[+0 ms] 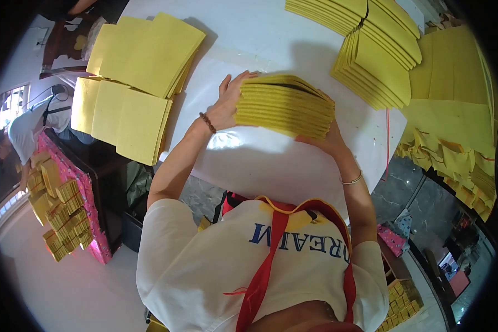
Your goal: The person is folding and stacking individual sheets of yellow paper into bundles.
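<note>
Between my two hands stands a thick stack of folded yellow paper (285,105), its layered folds facing me, on the white tabletop (249,160). My left hand (229,105), with a beaded bracelet at the wrist, presses against the stack's left end, thumb and fingers reaching round its far side. At the right end my right hand (329,138) grips the lower corner; some of its fingers are hidden behind the paper. A thin bangle circles that wrist.
Overlapping piles of flat yellow sheets (144,66) lie on the table's left. Fanned folded bundles (373,61) sit at the back right. Beyond the right edge hang more yellow papers (448,94). At far left, another person (30,130) is near tied bundles (66,213) by a pink-covered table (80,177).
</note>
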`<state>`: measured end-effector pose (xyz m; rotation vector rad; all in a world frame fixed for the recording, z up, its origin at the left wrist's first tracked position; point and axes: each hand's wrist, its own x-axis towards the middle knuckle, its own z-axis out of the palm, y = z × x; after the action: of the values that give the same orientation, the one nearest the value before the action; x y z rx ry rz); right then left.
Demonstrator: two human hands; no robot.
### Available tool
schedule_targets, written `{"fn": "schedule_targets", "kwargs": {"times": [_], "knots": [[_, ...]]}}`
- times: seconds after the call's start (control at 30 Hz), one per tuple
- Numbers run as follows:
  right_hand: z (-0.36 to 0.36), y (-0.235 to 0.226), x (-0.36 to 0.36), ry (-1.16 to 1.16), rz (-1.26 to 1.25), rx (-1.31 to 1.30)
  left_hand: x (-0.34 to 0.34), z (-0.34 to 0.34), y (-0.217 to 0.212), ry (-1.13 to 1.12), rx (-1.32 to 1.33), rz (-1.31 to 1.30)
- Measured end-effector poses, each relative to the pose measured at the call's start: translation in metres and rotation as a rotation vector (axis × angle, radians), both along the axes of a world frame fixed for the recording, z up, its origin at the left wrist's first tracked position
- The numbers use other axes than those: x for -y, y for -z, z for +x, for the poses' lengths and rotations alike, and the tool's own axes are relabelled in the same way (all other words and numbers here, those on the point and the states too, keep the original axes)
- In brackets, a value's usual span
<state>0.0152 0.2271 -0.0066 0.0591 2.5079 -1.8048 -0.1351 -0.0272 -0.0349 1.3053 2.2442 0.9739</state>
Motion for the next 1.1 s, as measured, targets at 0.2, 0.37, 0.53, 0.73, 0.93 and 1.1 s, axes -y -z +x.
{"fn": "schedule_targets", "kwargs": {"times": [0.2,0.37,0.53,0.73,0.93,1.1], "knots": [[0.004,0.020,-0.009,0.077,0.014,0.114,-0.021,-0.003,-0.004,-0.090,-0.017,0.163],[0.011,-0.001,-0.001,0.330,-0.668,0.263,-0.021,0.000,-0.039,-0.137,0.934,0.657],[0.016,0.025,0.037,0.543,-1.135,0.085,-0.056,0.038,-0.044,0.032,1.521,1.300],[0.038,0.026,0.022,0.449,-0.789,0.196,-0.092,0.054,-0.080,-0.366,0.883,0.740],[0.021,-0.035,-0.019,0.235,-0.667,-0.239,-0.076,0.044,-0.078,-0.163,0.663,0.726],[0.010,-0.017,-0.022,0.124,-0.304,0.242,-0.083,0.047,-0.048,-0.068,0.130,0.444]]}}
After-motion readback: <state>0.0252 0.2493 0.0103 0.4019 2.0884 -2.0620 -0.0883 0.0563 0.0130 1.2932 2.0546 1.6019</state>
